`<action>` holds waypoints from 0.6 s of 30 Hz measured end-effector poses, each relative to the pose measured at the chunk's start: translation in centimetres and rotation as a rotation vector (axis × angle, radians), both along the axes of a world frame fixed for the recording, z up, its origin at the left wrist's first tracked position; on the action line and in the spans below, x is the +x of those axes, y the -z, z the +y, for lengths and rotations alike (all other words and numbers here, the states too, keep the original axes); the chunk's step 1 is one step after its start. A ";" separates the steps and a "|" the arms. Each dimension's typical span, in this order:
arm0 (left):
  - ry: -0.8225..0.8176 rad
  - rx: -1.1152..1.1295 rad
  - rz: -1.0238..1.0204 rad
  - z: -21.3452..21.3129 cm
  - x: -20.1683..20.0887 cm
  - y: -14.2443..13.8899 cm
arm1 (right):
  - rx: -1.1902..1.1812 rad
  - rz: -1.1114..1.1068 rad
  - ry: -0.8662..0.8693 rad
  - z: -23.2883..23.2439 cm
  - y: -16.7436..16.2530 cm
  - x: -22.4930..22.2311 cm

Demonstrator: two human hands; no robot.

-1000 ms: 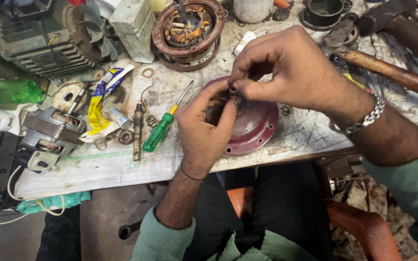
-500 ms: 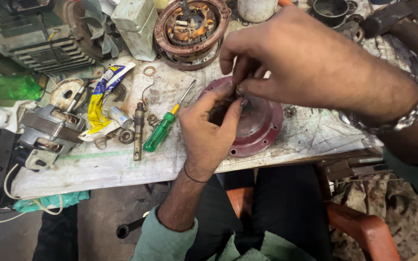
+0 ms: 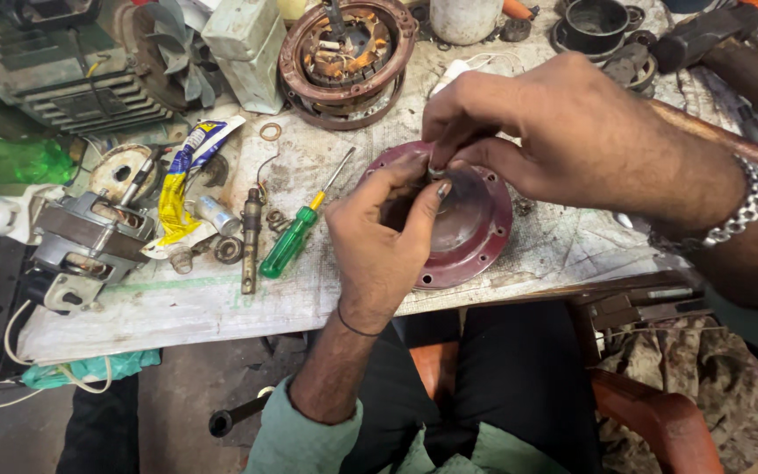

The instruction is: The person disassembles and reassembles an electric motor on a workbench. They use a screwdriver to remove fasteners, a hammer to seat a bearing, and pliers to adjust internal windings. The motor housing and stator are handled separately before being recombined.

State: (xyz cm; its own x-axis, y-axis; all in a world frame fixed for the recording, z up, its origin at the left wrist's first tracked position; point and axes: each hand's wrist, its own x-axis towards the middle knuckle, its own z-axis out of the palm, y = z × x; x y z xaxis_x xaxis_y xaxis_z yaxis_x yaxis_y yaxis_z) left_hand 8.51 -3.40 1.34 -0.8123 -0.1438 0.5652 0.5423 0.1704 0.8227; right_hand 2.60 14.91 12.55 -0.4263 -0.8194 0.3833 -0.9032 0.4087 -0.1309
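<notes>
Both hands meet over the red cover (image 3: 471,233), a round metal motor end plate that lies on the tabletop (image 3: 177,307) near its front edge. The left hand (image 3: 379,241) comes from below, with the fingers bent and narrow around a small metal ring (image 3: 437,170) at the centre of the cover; the right hand (image 3: 563,132) comes from above and pinches the same ring with thumb and fingertips. How much of the ring each hand really grips, I cannot tell, because the fingers hide it. The cover looks like cast metal, so I judge it stiff and rather heavy for its size, and it will not bend; the rim with its bolt holes is the good place to take it. The ring is small, light and probably oily (the whole tabletop is dirty with grease), so it can slip easily, and a pinch on its outer edge seems the safest. To the left of the cover lie a green screwdriver (image 3: 296,237) and a yellow tube (image 3: 177,189), both untouched.
</notes>
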 end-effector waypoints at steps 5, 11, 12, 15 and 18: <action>-0.028 -0.034 0.016 -0.2 0.2 -0.4 | 0.138 -0.059 0.064 -1.7 -1.4 0.2; -0.037 -0.091 0.033 -0.5 0.2 -0.6 | 0.110 0.019 -0.111 -2.6 -2.0 -0.1; -0.018 -0.067 0.008 -0.4 0.2 -0.5 | 0.113 0.012 -0.079 -2.3 -1.9 -0.2; 0.015 -0.007 -0.019 -0.2 0.1 -0.2 | 0.082 -0.043 -0.038 -1.3 -1.3 -0.5; 0.062 0.076 -0.014 0.0 0.0 0.1 | -0.043 -0.187 -0.038 -0.9 -0.7 -0.6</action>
State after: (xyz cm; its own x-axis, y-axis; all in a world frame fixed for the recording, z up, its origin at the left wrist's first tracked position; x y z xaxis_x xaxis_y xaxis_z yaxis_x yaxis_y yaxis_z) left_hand 8.51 -3.42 1.24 -0.8286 -0.1346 0.5434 0.5385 0.0737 0.8394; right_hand 2.02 14.05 13.21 -0.4627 -0.8206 0.3354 -0.8760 0.3652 -0.3150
